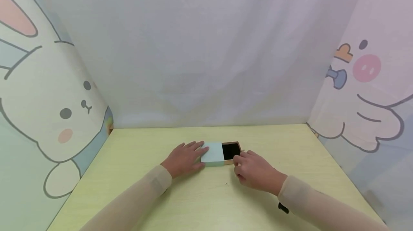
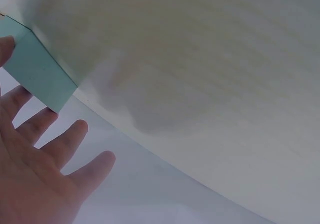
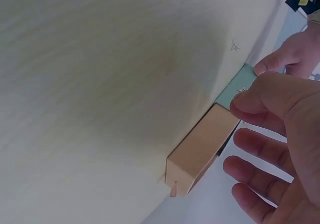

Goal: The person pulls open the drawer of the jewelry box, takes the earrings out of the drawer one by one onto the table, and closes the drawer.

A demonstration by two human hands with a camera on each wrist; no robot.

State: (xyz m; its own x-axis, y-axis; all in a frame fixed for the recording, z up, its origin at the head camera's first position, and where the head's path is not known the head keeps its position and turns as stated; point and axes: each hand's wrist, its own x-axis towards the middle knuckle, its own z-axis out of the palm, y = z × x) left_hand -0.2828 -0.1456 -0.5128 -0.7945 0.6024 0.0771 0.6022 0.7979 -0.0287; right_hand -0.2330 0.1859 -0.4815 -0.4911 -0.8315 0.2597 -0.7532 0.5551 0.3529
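A shallow sliding box lies on the table, its pale teal sleeve [image 1: 212,152] at the left and its brown tray [image 3: 200,144] drawn partway out to the right. The tray's inside is black in the head view. My left hand [image 1: 185,159] rests on the sleeve's left end, fingers spread and fairly straight, the thumb by its front corner. Two fingertips meet the sleeve's edge in the left wrist view. Beside the tray's right end is my right hand [image 1: 255,171], loosely curled. In the right wrist view its fingers hold nothing, and a small pull tab [image 3: 173,189] sticks out freely.
The pale yellow table [image 1: 206,202] stretches around the box. A white cloth wall [image 1: 206,51] rises behind it, with cartoon-printed cloths at left and right. A small dark object [image 1: 283,208] shows below the right cuff.
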